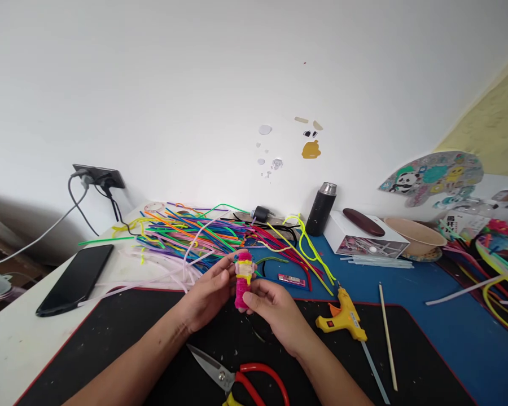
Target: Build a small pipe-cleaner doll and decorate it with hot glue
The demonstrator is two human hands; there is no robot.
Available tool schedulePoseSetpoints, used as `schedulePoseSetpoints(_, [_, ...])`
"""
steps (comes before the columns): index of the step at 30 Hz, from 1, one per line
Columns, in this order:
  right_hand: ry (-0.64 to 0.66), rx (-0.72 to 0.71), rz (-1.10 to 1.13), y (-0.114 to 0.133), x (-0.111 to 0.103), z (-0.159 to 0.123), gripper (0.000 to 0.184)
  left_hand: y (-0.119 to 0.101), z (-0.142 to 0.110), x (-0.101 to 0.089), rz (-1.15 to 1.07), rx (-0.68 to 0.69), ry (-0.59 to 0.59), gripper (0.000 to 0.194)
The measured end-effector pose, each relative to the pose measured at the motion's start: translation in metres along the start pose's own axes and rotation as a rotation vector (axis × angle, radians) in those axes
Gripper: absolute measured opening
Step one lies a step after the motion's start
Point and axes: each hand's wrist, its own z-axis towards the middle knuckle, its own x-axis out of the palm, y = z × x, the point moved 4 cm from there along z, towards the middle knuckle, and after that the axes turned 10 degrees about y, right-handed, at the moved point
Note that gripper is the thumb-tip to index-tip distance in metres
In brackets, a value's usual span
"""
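A small pipe-cleaner doll (242,290), magenta with a yellow band and a pale face, is held upright over the black mat (152,349). My right hand (275,310) grips its lower part, thumb across the front. On the doll's other side, my left hand (209,296) curls its fingers against and behind it; the thumb stays a little off the figure, and some fingertips are hidden. Below the hands lie scissors (222,375) with red handles, blades parted. A yellow hot glue gun (345,318) with a glue stick in it rests right of my right hand.
Many coloured pipe cleaners (211,234) are heaped along the wall. A phone (76,279) lies at left. Toward the right are a black flask (322,208), a white drawer box (364,237), a bowl (415,237) and a thin wooden stick (388,338).
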Motion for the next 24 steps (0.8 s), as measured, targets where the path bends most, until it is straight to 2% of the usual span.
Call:
schedulePoseSetpoints(4, [-0.052,-0.009,-0.009,-0.0002,-0.0044,0.0004,0.048,-0.001,0.0018,0.0029,0.08,0.009,-0.062,0.052])
schedulePoseSetpoints(10, [-0.025,0.025,-0.011,0.0004,-0.0013,-0.0005,0.051,0.0015,0.0024,0.004,0.095,-0.035,-0.162,0.04])
schedulePoseSetpoints(16, [-0.036,0.033,-0.015,-0.0017,-0.0022,-0.0004,0.051,0.0025,0.0024,0.0053,0.12,-0.062,-0.164,0.038])
schedulePoseSetpoints(24, [-0.033,0.031,-0.003,-0.003,-0.0024,-0.0001,0.05,0.003,0.0022,0.0024,0.153,-0.031,-0.162,0.042])
